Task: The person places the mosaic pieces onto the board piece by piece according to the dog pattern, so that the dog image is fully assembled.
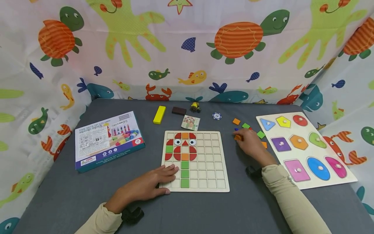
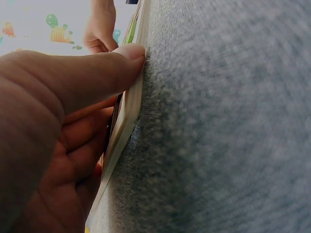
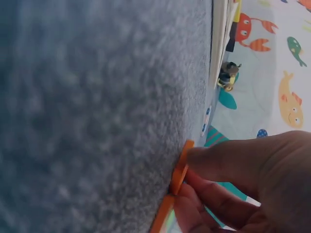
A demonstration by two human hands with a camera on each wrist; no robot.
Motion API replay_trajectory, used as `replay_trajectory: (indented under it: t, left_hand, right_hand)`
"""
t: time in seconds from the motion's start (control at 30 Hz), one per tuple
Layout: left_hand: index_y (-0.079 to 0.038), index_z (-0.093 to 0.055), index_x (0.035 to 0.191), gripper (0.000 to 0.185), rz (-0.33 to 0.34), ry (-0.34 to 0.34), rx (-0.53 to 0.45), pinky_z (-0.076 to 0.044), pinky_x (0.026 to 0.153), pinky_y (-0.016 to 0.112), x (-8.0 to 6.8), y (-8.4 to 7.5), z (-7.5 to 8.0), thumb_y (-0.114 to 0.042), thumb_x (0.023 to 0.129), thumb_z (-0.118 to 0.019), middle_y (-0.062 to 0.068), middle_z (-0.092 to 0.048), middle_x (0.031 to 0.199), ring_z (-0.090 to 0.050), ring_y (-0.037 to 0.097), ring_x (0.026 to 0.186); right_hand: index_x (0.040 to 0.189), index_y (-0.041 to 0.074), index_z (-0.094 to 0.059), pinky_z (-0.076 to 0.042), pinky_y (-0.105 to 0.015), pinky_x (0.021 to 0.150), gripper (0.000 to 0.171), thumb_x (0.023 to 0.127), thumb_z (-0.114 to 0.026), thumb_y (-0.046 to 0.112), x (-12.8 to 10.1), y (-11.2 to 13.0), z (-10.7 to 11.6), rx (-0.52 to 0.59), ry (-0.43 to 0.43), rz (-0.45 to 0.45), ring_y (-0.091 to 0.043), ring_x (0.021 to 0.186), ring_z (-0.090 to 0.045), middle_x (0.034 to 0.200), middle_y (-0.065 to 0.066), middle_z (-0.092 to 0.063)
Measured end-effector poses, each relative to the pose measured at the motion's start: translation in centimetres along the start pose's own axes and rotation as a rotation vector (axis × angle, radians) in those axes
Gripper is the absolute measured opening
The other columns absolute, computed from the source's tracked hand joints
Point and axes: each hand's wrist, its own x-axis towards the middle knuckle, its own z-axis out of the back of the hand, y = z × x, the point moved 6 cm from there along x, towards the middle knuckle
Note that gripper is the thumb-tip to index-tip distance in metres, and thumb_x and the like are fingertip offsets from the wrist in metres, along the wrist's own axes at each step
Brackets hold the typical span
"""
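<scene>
A wooden grid board [image 1: 210, 162] lies in the middle of the grey table, with red, orange and green tiles filling part of its left side. My left hand [image 1: 157, 182] rests flat on the board's near left corner; in the left wrist view the thumb [image 2: 97, 73] presses against the board's edge [image 2: 127, 121]. My right hand [image 1: 246, 140] sits among loose tiles to the right of the board and pinches an orange tile [image 1: 238, 137] on the cloth. In the right wrist view the fingers [image 3: 228, 165] grip that orange tile [image 3: 180, 167] by its edge.
Loose orange tile [image 1: 236, 121] and green tiles [image 1: 261, 134] lie near my right hand. A shape puzzle board [image 1: 306, 182] is at the right, a boxed toy set [image 1: 108, 139] at the left. A yellow block [image 1: 159, 114], brown block [image 1: 179, 110], picture card [image 1: 190, 123] and chip [image 1: 217, 116] lie behind.
</scene>
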Motion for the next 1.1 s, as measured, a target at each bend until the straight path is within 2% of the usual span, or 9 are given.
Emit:
replay_trajectory:
  t: [0.07, 0.2, 0.33, 0.43, 0.57, 0.7, 0.9, 1.1]
  left_hand:
    - [-0.010, -0.049, 0.143, 0.055, -0.004, 0.001, -0.003, -0.022, 0.114, 0.044, 0.0, 0.0, 0.0, -0.026, 0.094, -0.067, -0.003, -0.032, 0.155, -0.021, 0.016, 0.145]
    - [-0.010, -0.049, 0.143, 0.055, -0.012, 0.000, -0.005, -0.021, 0.114, 0.044, 0.1, 0.0, 0.0, -0.026, 0.094, -0.067, -0.003, -0.031, 0.156, -0.021, 0.016, 0.145]
    - [-0.010, -0.049, 0.143, 0.055, -0.006, -0.001, -0.009, -0.021, 0.114, 0.045, 0.1, 0.1, -0.1, -0.027, 0.094, -0.066, -0.003, -0.031, 0.156, -0.020, 0.016, 0.145]
    - [-0.010, -0.049, 0.143, 0.055, -0.001, -0.001, -0.013, -0.022, 0.114, 0.045, 0.1, 0.2, -0.1, -0.027, 0.094, -0.066, -0.003, -0.031, 0.156, -0.020, 0.016, 0.145]
    - [-0.010, -0.049, 0.143, 0.055, -0.005, -0.001, -0.015, -0.022, 0.114, 0.045, 0.1, 0.2, 0.0, -0.027, 0.094, -0.067, -0.003, -0.031, 0.156, -0.019, 0.016, 0.145]
    - [-0.010, -0.050, 0.143, 0.055, -0.010, -0.007, -0.008, -0.022, 0.113, 0.045, 0.0, 0.1, 0.1, -0.027, 0.094, -0.067, -0.003, -0.031, 0.156, -0.019, 0.016, 0.145]
    - [-0.010, -0.050, 0.143, 0.055, -0.008, -0.010, -0.011, -0.023, 0.113, 0.045, 0.0, 0.1, 0.2, -0.027, 0.094, -0.067, -0.003, -0.031, 0.156, -0.019, 0.016, 0.145]
    - [-0.011, -0.049, 0.143, 0.055, -0.001, 0.001, -0.003, -0.023, 0.113, 0.046, 0.0, 0.1, 0.2, -0.027, 0.094, -0.067, -0.003, -0.031, 0.156, -0.020, 0.017, 0.145]
  right_hand:
    - [0.112, -0.008, -0.068, -0.040, -0.057, 0.094, 0.028, 0.084, -0.063, -0.009, -0.1, 0.0, 0.0, -0.012, 0.006, -0.007, -0.043, 0.105, -0.056, 0.110, -0.027, -0.063]
    - [0.112, -0.004, -0.068, -0.044, -0.051, 0.085, 0.029, 0.084, -0.064, -0.007, -0.1, 0.0, -0.2, -0.006, 0.029, -0.062, -0.037, 0.094, -0.054, 0.100, -0.021, -0.061]
    - [0.114, -0.003, -0.067, -0.048, -0.041, 0.073, 0.029, 0.086, -0.068, -0.001, -0.1, 0.0, -0.7, 0.091, 0.068, -0.102, -0.026, 0.081, -0.056, 0.091, -0.012, -0.061]
    - [0.115, -0.004, -0.066, -0.049, -0.036, 0.068, 0.028, 0.088, -0.070, 0.003, -0.2, 0.3, -0.9, 0.185, 0.094, -0.121, -0.021, 0.076, -0.059, 0.089, -0.009, -0.063]
    - [0.113, -0.001, -0.069, -0.049, -0.032, 0.065, 0.025, 0.091, -0.069, 0.010, -0.3, 1.1, -1.1, 0.240, 0.116, -0.145, -0.019, 0.074, -0.060, 0.088, -0.006, -0.065]
    - [0.110, 0.002, -0.072, -0.049, -0.033, 0.063, 0.022, 0.091, -0.070, 0.014, -0.2, 2.6, -1.2, 0.282, 0.126, -0.135, -0.019, 0.073, -0.058, 0.090, -0.006, -0.067]
    - [0.097, 0.004, -0.072, -0.051, -0.032, 0.064, 0.009, 0.090, -0.071, 0.009, -0.2, 5.3, -1.9, 0.393, 0.130, -0.049, -0.020, 0.075, -0.060, 0.091, -0.006, -0.067]
    - [0.107, 0.003, -0.071, -0.051, -0.032, 0.073, 0.016, 0.092, -0.066, 0.004, -0.3, 7.7, -3.5, 0.468, 0.238, -0.005, -0.020, 0.082, -0.059, 0.097, -0.004, -0.068]
